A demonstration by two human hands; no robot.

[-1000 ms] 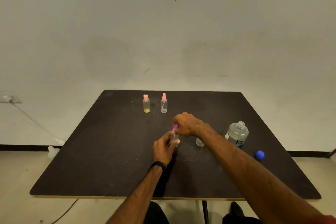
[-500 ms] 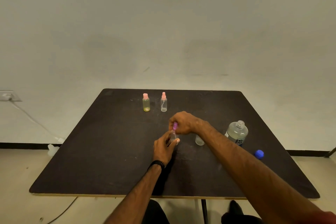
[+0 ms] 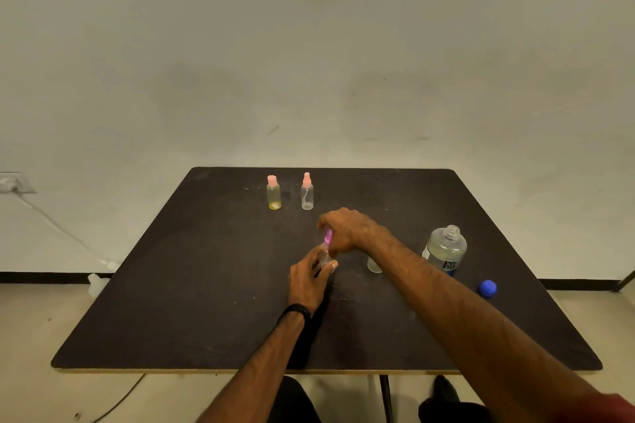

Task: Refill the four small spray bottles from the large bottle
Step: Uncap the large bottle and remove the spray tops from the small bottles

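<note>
A dark, matte square table (image 3: 192,285) stands against a plain pale wall (image 3: 309,62), with a beige floor showing around it. Near the middle of the tabletop the left hand (image 3: 307,280) wraps its fingers round the lower body of a small clear plastic spray bottle (image 3: 326,256), which stands roughly upright on the surface. The right hand (image 3: 347,228) reaches in from above and pinches the bottle's purple spray top (image 3: 328,237) between curled fingertips. A black band (image 3: 294,311) circles the left wrist.

Just right of the right hand, partly hidden behind its forearm, stands another small clear bottle (image 3: 374,264); its top cannot be seen. Further right of that forearm stands the large clear plastic bottle (image 3: 445,251) with a blue-and-white label, its neck uncapped, and nearer the person beyond it lies a blue screw cap (image 3: 487,287).

Beyond both hands, toward the wall, stand two more small bottles side by side and apart: a yellowish one with a pink cap (image 3: 274,193), and to its right a clear one with a pink spray head (image 3: 307,192).
</note>
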